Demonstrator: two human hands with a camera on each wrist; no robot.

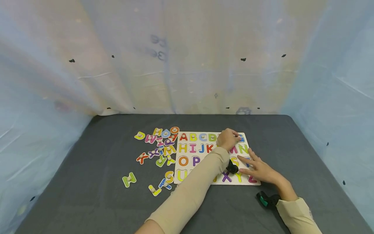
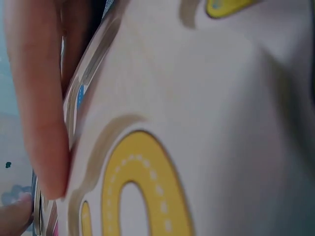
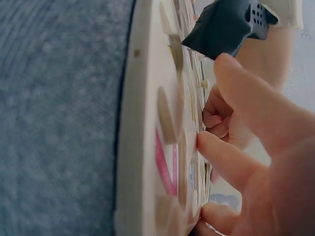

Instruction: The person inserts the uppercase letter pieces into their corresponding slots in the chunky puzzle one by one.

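A white alphabet board (image 1: 187, 165) with coloured letters lies on the dark table. My left hand (image 1: 228, 139) reaches across its upper right corner, with thumb and fingers pinching at the blue letter G piece (image 1: 241, 137); the hand hides the neighbouring slots. In the left wrist view a finger (image 2: 42, 123) points down close to the board's surface. My right hand (image 1: 260, 169) rests with spread, fairly straight fingers on the board's right side, below the green N (image 1: 243, 149). Pegged A (image 1: 183, 136), B (image 1: 193, 136), C (image 1: 203, 136) and D (image 1: 212, 137) pieces sit along the top row.
Left of the board lie several loose letter pieces in a heap, among them a yellow M (image 1: 169, 150) and a red K (image 1: 142, 158). A green piece (image 1: 129, 179) lies farther left. Nearer the front are a yellow L (image 1: 155, 190) and a blue T (image 1: 165, 184). Hanging sheets surround the table.
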